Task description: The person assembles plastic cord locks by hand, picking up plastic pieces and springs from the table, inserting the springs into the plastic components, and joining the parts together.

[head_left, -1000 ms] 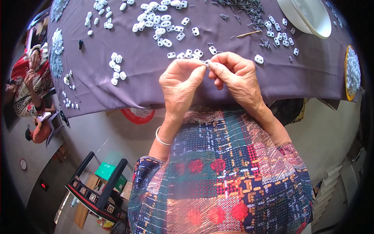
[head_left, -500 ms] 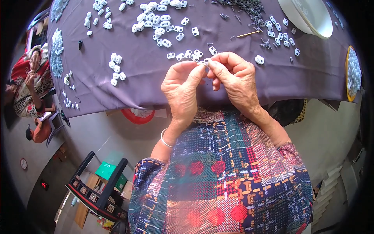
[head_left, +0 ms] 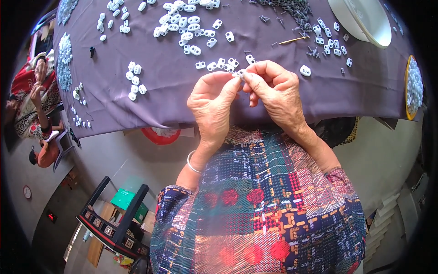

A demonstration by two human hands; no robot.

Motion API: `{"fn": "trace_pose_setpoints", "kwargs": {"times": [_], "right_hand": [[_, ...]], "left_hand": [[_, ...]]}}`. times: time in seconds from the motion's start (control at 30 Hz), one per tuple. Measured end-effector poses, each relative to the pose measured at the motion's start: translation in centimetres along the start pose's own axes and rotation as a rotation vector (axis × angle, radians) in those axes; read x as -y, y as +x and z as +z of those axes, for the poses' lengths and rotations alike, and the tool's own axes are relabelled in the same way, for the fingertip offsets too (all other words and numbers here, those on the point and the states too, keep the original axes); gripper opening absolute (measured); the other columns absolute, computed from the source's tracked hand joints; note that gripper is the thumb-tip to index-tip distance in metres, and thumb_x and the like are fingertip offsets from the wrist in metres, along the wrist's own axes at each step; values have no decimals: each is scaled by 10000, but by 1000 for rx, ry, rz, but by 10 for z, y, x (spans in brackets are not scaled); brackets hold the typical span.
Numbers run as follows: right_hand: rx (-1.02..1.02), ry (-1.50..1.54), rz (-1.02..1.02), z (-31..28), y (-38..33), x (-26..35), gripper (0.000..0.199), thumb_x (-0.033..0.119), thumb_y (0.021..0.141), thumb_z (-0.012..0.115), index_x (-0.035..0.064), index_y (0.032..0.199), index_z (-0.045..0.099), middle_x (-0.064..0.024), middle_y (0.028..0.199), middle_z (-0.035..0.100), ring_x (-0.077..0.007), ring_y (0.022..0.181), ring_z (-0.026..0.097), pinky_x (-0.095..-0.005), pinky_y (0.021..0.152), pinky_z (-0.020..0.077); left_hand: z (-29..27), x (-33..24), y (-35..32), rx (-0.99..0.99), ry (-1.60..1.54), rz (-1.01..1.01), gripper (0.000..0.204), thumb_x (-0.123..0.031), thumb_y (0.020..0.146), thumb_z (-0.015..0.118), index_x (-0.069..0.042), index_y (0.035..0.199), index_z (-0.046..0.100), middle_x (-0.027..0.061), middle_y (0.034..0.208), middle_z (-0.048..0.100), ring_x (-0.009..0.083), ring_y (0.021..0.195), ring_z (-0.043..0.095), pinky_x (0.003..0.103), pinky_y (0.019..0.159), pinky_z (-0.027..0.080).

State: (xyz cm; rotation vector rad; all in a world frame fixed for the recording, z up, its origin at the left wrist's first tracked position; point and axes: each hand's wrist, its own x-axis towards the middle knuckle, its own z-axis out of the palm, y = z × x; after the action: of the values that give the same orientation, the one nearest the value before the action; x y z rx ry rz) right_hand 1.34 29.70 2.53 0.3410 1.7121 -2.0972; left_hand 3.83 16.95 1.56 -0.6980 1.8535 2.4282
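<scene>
My left hand and my right hand meet at the near side of the purple-grey cloth. Between their thumbs and fingertips is a small white plastic cord lock piece, pinched from both sides and partly covered by the fingers. Just beyond the fingertips lie several white two-holed cord lock pieces. A larger scatter of white oval pieces spreads farther back. Right of my right hand rests a single white cord lock.
Small metal springs are heaped at the back, near a thin gold-coloured stick. A white basin stands back right, and a yellow-rimmed tray of pale pieces at the right edge. Another person sits on the left.
Both hands keep nearly the same pinch at the same spot. The view has shifted very slightly; nothing on the cloth has visibly been moved.
</scene>
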Motion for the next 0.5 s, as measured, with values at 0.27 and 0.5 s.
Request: {"fn": "trace_pose_setpoints", "kwargs": {"times": [0.27,0.5], "right_hand": [[0,49,17,1,1,-2,122,101,881,573,-14,909,606,-31,713,607,-55,543,536,-187,488,464],[14,40,8,1,0,-3,134,107,883,575,-17,924,603,-35,715,610,-58,550,542,-189,491,471]], "left_hand": [[0,0,0,-17,4,0,145,25,800,646,16,931,586,74,836,648,103,698,602,201,618,475],[1,-1,-2,-28,13,0,141,12,798,656,16,924,593,61,834,642,97,699,596,202,626,477]]}}
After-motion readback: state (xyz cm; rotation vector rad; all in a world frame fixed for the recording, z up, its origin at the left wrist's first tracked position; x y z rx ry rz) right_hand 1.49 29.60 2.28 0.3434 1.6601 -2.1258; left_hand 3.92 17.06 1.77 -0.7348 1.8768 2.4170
